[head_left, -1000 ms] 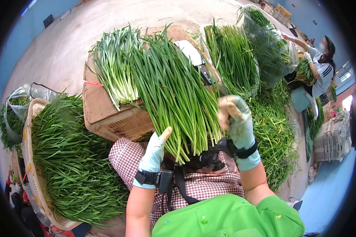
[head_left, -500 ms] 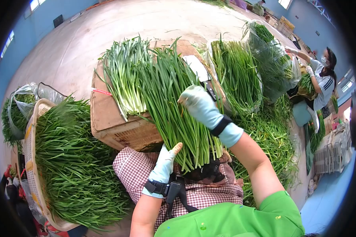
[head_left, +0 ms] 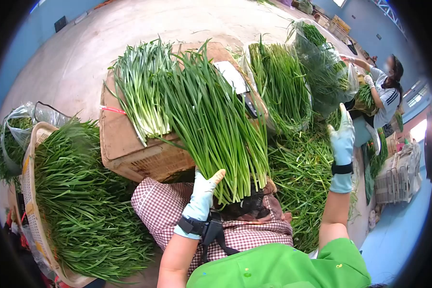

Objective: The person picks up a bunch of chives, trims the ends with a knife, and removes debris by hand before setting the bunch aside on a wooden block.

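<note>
My left hand, in a pale blue glove, grips a wide bunch of garlic chives near its cut ends. The thumb shows at the edge and the fingers are hidden beneath the stems. The bunch slants over my lap, its leaf tips lying on a cardboard-topped crate. Out to the right, my gloved right hand is raised with fingers apart, holding nothing, above a heap of loose leaves. A smaller bunch of chives lies on the crate. Beside the held bunch rests a cleaver with a dark handle.
A large basket full of chives stands at left. Behind the loose heap are a stack of chives and a plastic bag of greens. A co-worker handles greens at far right, near a grey crate.
My right hand has swung from above the bunch out to the right, and its fingers have opened. The left hand still holds the chives. The view has shifted slightly.
</note>
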{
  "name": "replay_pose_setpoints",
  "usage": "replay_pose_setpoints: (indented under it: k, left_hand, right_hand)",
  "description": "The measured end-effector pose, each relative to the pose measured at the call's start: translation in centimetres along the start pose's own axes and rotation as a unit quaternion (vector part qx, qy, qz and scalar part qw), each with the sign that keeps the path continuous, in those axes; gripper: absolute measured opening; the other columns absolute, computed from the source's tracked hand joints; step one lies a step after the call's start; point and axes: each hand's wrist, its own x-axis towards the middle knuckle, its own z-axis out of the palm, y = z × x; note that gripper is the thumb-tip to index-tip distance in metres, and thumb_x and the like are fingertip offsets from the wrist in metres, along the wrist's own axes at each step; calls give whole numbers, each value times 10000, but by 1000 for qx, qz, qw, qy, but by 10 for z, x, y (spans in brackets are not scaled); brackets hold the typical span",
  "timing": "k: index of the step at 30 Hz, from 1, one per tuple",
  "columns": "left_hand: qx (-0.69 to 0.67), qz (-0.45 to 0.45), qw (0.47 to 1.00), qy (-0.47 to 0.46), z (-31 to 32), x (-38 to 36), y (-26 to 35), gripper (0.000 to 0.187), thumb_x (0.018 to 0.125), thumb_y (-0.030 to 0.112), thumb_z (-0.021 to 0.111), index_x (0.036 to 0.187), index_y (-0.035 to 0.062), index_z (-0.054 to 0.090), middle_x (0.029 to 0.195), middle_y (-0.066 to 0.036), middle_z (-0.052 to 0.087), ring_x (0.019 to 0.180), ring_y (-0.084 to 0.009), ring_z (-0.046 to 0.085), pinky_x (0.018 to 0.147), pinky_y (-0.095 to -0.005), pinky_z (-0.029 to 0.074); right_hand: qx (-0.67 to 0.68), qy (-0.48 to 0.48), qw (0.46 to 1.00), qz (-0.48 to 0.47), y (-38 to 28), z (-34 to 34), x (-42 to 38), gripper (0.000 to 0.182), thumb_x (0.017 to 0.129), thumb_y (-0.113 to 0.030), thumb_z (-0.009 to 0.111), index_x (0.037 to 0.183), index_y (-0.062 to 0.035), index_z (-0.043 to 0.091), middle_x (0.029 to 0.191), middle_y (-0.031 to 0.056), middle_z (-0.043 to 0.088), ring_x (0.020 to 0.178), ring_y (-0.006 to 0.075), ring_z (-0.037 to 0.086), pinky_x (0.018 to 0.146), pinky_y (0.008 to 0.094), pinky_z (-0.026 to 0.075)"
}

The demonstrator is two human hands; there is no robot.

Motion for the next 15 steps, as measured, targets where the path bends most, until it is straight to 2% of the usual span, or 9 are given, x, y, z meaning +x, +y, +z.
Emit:
replay_pose_setpoints:
  k: [1,2,4,6,8,10,12,14,15]
  left_hand:
    - [2,-2,1000,-2,3,1,-4,600,707,121,703,1203,37,374,1102,-67,512,980,-180,497,839,-290,410]
    - [16,18,1000,11,7,3,-6,580,703,112,704,1187,32,393,1081,-68,525,956,-179,510,824,-287,418]
    - [31,45,998,19,11,13,-7,560,699,104,706,1170,27,412,1060,-69,537,932,-178,524,809,-284,427]
    - [37,10,999,-21,1,17,-5,481,695,87,703,1111,17,471,995,-64,568,870,-176,551,772,-288,447]
    - [28,18,999,-9,-2,15,-4,400,706,76,690,1058,12,511,950,-58,585,825,-174,563,738,-298,462]
    - [-26,-47,999,-9,-3,13,1,377,729,72,668,1065,12,509,961,-60,582,825,-177,561,721,-308,469]
    - [8,-53,999,6,-5,11,2,357,754,87,647,1074,15,506,969,-60,579,834,-179,555,723,-311,467]
    - [-45,-78,996,3,-6,8,2,356,777,127,629,1080,-6,497,986,-69,569,838,-169,543,744,-283,447]
    - [-39,-79,996,1,-6,6,2,337,810,165,593,1084,-8,500,1001,-69,564,861,-167,536,772,-281,435]
  right_hand:
    - [142,-106,983,55,-3,9,-13,390,768,-41,564,1148,-40,479,1045,121,555,876,169,555,751,272,463]
    - [278,-208,931,109,-8,17,-30,303,788,-64,555,1090,-49,541,964,146,599,819,186,586,701,269,482]
    - [542,-322,750,201,-55,15,-41,185,833,-94,519,995,-54,598,864,113,623,698,153,599,613,246,486]
    - [525,-351,755,178,-110,7,-43,177,854,-102,502,1000,-63,593,792,69,619,666,103,583,586,233,480]
    - [554,-275,785,34,-148,18,-44,194,833,-129,537,1010,-65,584,708,66,600,610,143,575,567,261,477]
    - [454,-277,843,-79,-182,15,-21,282,803,-192,574,1061,-81,557,677,92,588,594,231,577,546,318,473]
    - [409,-237,869,-149,-217,35,-9,355,782,-263,591,1098,-116,527,693,154,577,631,264,583,551,352,453]
    - [312,-298,886,-169,-249,52,4,394,759,-292,604,1089,-105,498,713,145,590,671,307,582,559,391,451]
    - [295,-289,895,-170,-260,64,6,366,735,-286,624,1013,-80,506,709,138,590,667,301,587,565,392,456]
